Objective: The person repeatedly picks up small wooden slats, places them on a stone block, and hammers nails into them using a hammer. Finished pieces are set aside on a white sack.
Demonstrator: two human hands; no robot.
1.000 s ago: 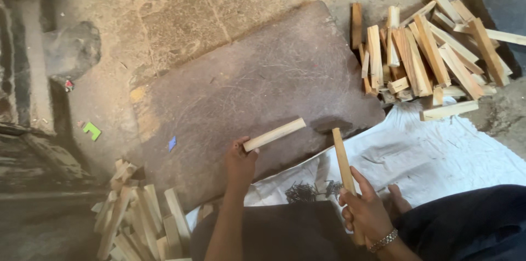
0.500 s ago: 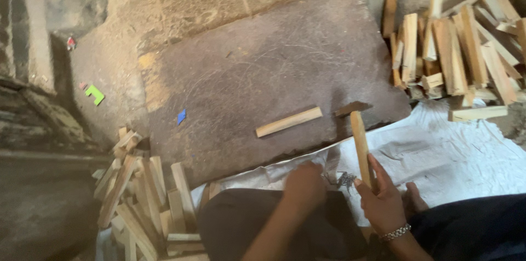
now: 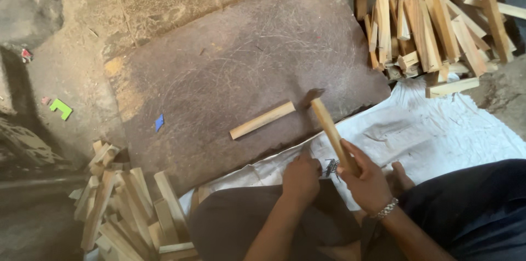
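Right grip (image 3: 366, 180) clenched on hammer (image 3: 331, 129), left grip (image 3: 301, 177) unclear, white sack (image 3: 438, 135) beneath.

To your upper right lies a heap of cut wooden sticks (image 3: 433, 25), piled loosely and crossing one another, its near edge touching the white woven sack (image 3: 438, 135) spread on the ground. At your lower left you have a second pile of wooden sticks (image 3: 126, 206), stacked just beside the dark stone slab (image 3: 219, 58). On that slab, near its left side, sits a small blue scrap (image 3: 159, 123). Farther left, on the dusty concrete floor (image 3: 71, 63), you can see a green L-shaped piece (image 3: 61, 109) and, above it, a small red scrap (image 3: 26, 55), well apart from everything else.
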